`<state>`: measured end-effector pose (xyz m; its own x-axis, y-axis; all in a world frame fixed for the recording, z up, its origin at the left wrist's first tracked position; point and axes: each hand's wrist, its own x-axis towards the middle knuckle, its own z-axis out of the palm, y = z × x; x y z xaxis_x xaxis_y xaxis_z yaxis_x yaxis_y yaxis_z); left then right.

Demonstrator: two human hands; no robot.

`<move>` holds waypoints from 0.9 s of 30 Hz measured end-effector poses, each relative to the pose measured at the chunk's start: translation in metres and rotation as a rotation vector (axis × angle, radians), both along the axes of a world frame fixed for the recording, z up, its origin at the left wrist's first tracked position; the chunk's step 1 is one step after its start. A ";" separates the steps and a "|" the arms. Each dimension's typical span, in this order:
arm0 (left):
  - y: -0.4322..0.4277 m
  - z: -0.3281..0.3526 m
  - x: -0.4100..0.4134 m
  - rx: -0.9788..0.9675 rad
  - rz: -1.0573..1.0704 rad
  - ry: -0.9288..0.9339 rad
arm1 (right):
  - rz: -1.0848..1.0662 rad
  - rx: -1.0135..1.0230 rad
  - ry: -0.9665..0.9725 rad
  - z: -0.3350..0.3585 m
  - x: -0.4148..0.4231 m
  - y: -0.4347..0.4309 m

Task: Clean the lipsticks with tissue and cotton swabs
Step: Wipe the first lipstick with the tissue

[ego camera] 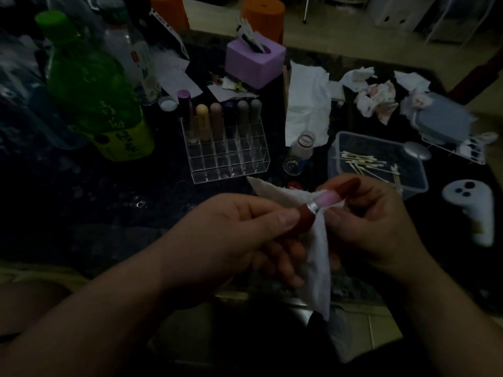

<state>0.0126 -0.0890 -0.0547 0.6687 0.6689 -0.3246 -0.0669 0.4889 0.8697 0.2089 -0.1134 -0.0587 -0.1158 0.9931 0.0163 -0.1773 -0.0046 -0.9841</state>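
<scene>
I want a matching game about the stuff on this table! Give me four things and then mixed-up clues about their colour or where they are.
Things:
1. cotton swabs
2. lipstick
3. tissue box
4. big bottle

Clues:
A. held in the hands
B. green
C. lying in the clear tub
D. purple

Right pairs: 1-C, 2-A, 3-D, 4-B.
The left hand grips the lipstick's red base. The right hand holds its other end, with a white tissue around it.
</scene>
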 end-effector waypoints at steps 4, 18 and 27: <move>-0.007 0.004 0.010 0.209 0.185 0.028 | 0.015 0.002 0.026 0.004 0.002 0.000; -0.008 0.001 0.010 0.354 0.253 0.070 | -0.014 0.011 0.006 0.005 0.001 0.001; -0.007 -0.005 0.009 0.428 0.187 0.098 | -0.059 -0.022 0.008 0.002 0.002 0.000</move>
<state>0.0215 -0.0958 -0.0596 0.5042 0.8622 -0.0491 -0.0274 0.0728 0.9970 0.2113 -0.1133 -0.0565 -0.0567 0.9984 -0.0054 -0.1856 -0.0159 -0.9825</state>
